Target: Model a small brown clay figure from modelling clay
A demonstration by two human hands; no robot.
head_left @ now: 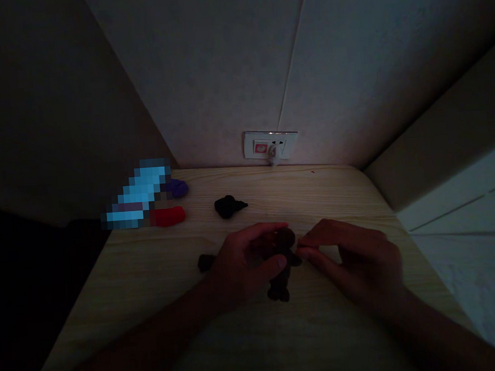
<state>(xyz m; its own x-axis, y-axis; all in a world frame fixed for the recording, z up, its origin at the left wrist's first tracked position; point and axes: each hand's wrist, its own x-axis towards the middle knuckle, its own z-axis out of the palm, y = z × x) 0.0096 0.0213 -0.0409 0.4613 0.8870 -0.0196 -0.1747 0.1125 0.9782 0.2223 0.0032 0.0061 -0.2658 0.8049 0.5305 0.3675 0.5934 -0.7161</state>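
A small dark figurine (285, 273), apparently moulded from clay, has a round head, a body and two stubby feet. My left hand (244, 265) is closed around it, with the thumb across its front. To its right, my right hand (358, 257) pinches thumb and forefinger together beside the figurine's arm. Whatever lies between those fingertips is too small and dark to make out. A dark brown lump (206, 262) shows partly behind my left hand. Further back on the wooden tabletop (326, 338) rests a black lump (227, 206) with a pointed end.
At the back left lie a red lump (169, 216) and a purple lump (177, 187), beside a blurred-out bright object (138, 196). A wall socket (270, 145) with a plug in it sits above the table's back edge. The light is dim.
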